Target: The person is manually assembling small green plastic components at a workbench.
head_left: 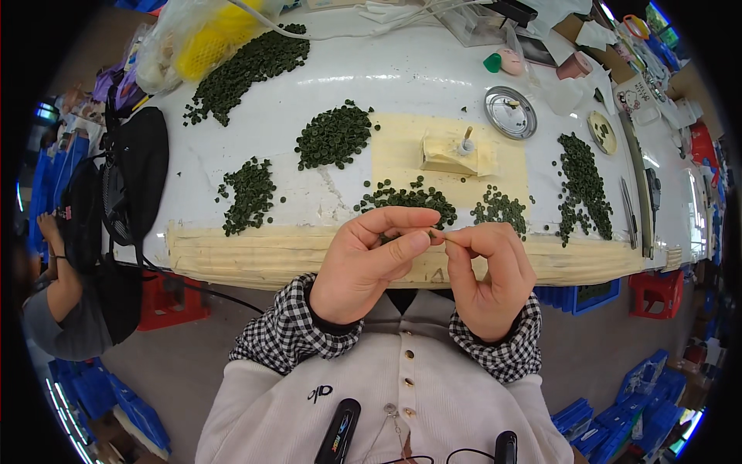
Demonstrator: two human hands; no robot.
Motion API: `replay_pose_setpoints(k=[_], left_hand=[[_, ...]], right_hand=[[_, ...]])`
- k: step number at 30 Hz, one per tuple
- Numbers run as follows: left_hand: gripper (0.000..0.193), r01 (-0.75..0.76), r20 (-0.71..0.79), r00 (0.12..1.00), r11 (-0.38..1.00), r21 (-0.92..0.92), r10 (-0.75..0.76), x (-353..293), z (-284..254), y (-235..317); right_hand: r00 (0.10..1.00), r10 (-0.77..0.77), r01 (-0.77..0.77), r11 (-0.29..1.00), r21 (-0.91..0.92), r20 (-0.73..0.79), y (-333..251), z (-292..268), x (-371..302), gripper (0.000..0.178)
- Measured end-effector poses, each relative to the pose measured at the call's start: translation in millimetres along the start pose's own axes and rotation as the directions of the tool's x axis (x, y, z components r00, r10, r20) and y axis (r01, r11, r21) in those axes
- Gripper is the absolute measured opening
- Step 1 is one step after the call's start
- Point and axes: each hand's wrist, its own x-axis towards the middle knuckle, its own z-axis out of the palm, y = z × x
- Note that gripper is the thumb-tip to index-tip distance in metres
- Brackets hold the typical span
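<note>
My left hand (363, 263) and my right hand (491, 271) meet in front of my chest, just below the table's front edge. Their thumbs and forefingers pinch one small dark green disc (434, 233) between them. Both wrists wear black-and-white checked cuffs. Right above my hands on the white table (433, 77) lie two piles of the same small green discs (410, 197), the second pile of green discs (501, 209) being a little to the right.
More green disc piles lie at the left (249, 195), centre (334, 135), far left back (247, 66) and right (583, 185). A tan block with a small upright tool (456, 151), a round metal lid (510, 112) and a black bag (135, 178) are there too. A person (54, 301) sits at the left.
</note>
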Motion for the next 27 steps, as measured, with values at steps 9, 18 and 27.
replay_pose_setpoints(k=[9, 18, 27], left_hand=[[0.015, -0.032, -0.028, 0.999, 0.999, 0.035, 0.033, -0.7, -0.9, -3.6], [0.013, -0.118, -0.082, 0.987, 0.97, 0.215, 0.138, -3.8, 1.6, -3.2], [0.012, -0.106, -0.099, 0.987, 0.98, 0.168, 0.124, -3.0, -0.5, -4.6]], right_hand=[[1.0, 0.019, -0.019, 1.0, -0.006, -0.005, 0.6, 2.0, -0.1, 0.018], [1.0, -0.021, 0.021, 0.999, -0.042, 0.005, 0.3, 3.7, -1.3, 0.018], [0.988, -0.157, 0.157, 0.982, -0.106, 0.014, 1.1, 4.8, -1.4, 0.023]])
